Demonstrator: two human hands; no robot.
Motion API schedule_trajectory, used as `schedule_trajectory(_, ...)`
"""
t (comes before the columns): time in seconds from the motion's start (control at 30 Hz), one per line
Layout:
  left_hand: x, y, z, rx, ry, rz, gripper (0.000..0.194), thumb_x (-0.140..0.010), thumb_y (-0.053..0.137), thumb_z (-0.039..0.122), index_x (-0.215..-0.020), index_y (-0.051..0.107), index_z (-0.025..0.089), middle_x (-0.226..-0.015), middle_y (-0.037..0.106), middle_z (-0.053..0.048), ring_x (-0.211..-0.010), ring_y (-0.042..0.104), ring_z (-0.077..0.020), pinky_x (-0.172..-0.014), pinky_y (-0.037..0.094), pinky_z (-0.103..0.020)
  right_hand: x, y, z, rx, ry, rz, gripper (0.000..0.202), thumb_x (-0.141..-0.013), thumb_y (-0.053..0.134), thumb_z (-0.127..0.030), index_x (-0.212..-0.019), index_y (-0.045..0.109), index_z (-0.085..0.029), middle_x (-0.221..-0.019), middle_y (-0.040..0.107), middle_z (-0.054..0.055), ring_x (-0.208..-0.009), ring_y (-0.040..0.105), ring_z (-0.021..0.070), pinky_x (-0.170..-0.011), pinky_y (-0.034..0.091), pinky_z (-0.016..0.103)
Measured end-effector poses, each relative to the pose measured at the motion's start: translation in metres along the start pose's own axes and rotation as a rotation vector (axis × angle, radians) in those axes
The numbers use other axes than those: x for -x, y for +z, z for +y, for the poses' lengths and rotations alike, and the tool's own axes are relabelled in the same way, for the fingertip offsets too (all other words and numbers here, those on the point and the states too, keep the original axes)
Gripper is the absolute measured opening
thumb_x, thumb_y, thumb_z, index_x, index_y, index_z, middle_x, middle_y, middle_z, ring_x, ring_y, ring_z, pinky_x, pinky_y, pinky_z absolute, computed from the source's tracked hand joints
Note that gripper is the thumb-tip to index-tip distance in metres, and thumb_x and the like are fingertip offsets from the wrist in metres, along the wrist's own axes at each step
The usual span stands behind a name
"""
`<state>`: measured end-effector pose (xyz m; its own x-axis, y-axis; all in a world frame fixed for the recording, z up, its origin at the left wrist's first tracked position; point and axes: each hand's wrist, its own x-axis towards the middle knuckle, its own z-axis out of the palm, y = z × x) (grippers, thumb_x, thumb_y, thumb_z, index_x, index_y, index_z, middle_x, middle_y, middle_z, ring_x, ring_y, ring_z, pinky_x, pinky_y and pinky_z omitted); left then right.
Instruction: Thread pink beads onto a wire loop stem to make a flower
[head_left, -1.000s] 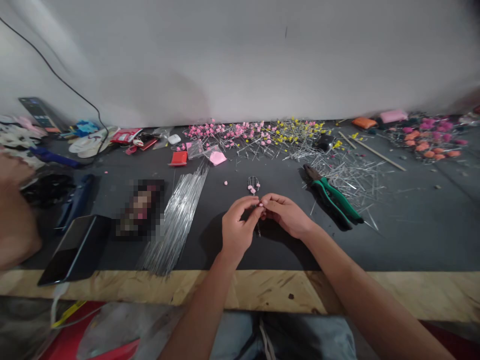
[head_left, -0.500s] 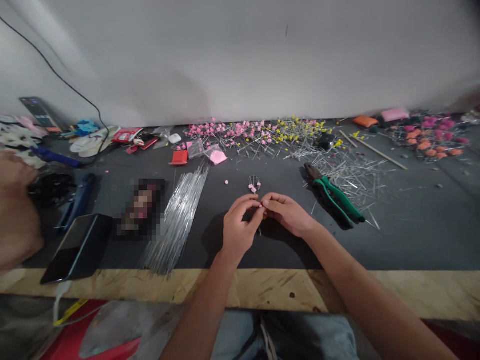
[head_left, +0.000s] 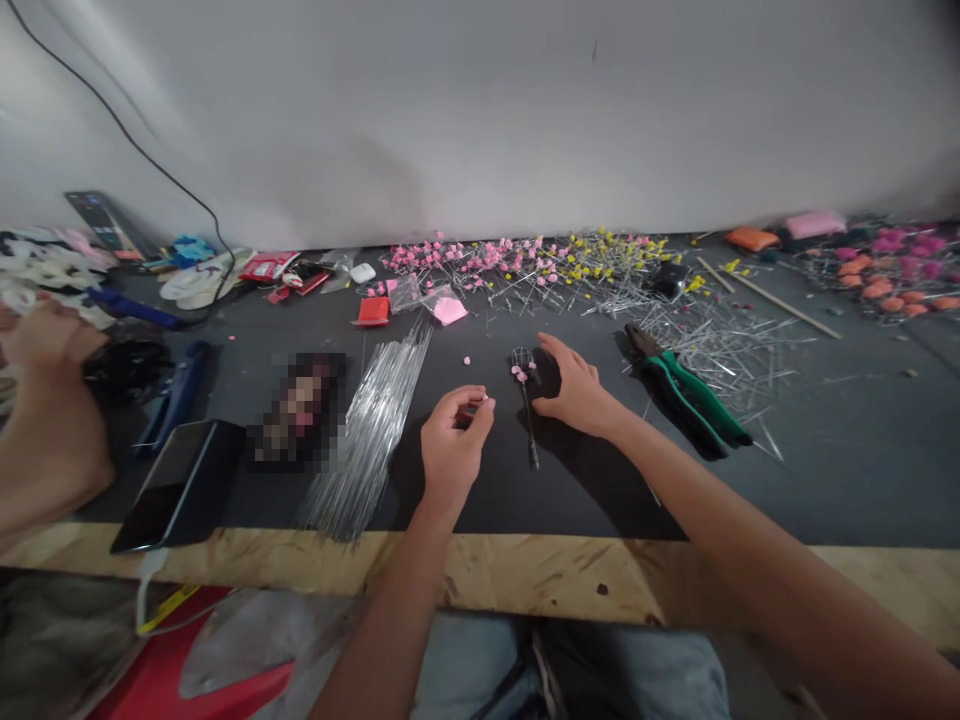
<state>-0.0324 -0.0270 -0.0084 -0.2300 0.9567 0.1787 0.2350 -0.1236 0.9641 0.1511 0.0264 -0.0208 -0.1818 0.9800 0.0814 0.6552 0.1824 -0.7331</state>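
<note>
My left hand [head_left: 452, 445] pinches a tiny pink piece [head_left: 484, 399], perhaps clay, between thumb and fingertips. To its right lies a wire stem [head_left: 531, 430] whose upper end is a small wire cage [head_left: 523, 357] with pink bits on it. Thumb and fingers spread, my right hand [head_left: 579, 392] is open just right of that cage, apparently not touching it. One loose pink bit [head_left: 466, 361] rests on the dark mat, above my left hand.
Straight silver wires [head_left: 375, 420] lie left of my hands, green-handled pliers [head_left: 686, 390] to the right. Pink-tipped stems [head_left: 465, 262] and yellow-tipped stems [head_left: 615, 258] line the back. A phone [head_left: 176, 485] sits near the front edge; another person's arm [head_left: 56, 430] reaches in at far left.
My hands have parted: the left moved left with the pink piece, the right moved right and opened. The wire stem between them is now uncovered. The view shifted slightly.
</note>
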Motion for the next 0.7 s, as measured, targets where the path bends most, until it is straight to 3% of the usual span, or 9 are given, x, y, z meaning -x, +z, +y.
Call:
schedule_trajectory(0.17, -0.004, -0.002, 0.001, 0.045, -0.082, 0.035, 0.020, -0.072, 0.063, 0.031, -0.085, 0.064, 0.017, -0.088, 0.066, -0.004, -0.073, 0.059, -0.0115, -0.067, 0.046, -0.023, -0.006, 0.014, -0.013, 0.172, -0.006, -0.023, 0.099, -0.055, 0.068, -0.048, -0.138, 0.018, -0.024, -0.142, 0.030, 0.012, -0.133, 0.017, 0.0317, -0.102, 0.016, 0.051)
schedule_trajectory(0.27, -0.005, -0.002, 0.000, 0.060, -0.114, 0.053, 0.021, -0.070, 0.064, 0.031, -0.086, 0.064, 0.017, -0.085, 0.066, -0.004, -0.072, 0.059, -0.0116, -0.067, 0.046, -0.023, -0.007, 0.019, -0.019, 0.213, -0.025, -0.038, 0.102, -0.055, 0.066, -0.055, -0.138, 0.017, -0.023, -0.144, 0.027, 0.013, -0.135, 0.014, 0.0315, -0.103, 0.014, 0.051)
schedule_trajectory(0.57, -0.004, -0.003, 0.000, 0.050, -0.140, 0.062, 0.023, -0.070, 0.063, 0.032, -0.087, 0.064, 0.016, -0.082, 0.066, -0.004, -0.072, 0.059, -0.0115, -0.067, 0.046, -0.023, -0.024, 0.001, 0.000, 0.151, -0.063, -0.115, 0.105, -0.057, 0.068, -0.052, -0.140, 0.009, -0.026, -0.136, 0.042, 0.010, -0.133, 0.019, 0.0303, -0.104, 0.014, 0.052)
schedule_trajectory(0.7, -0.003, -0.005, -0.002, -0.006, -0.111, 0.064, 0.023, -0.072, 0.062, 0.033, -0.088, 0.064, 0.016, -0.084, 0.066, -0.004, -0.072, 0.059, -0.0118, -0.068, 0.047, -0.024, -0.014, -0.002, 0.004, 0.166, -0.114, -0.173, 0.104, -0.059, 0.067, -0.050, -0.141, 0.008, -0.023, -0.140, 0.036, 0.011, -0.134, 0.017, 0.0293, -0.106, 0.016, 0.049)
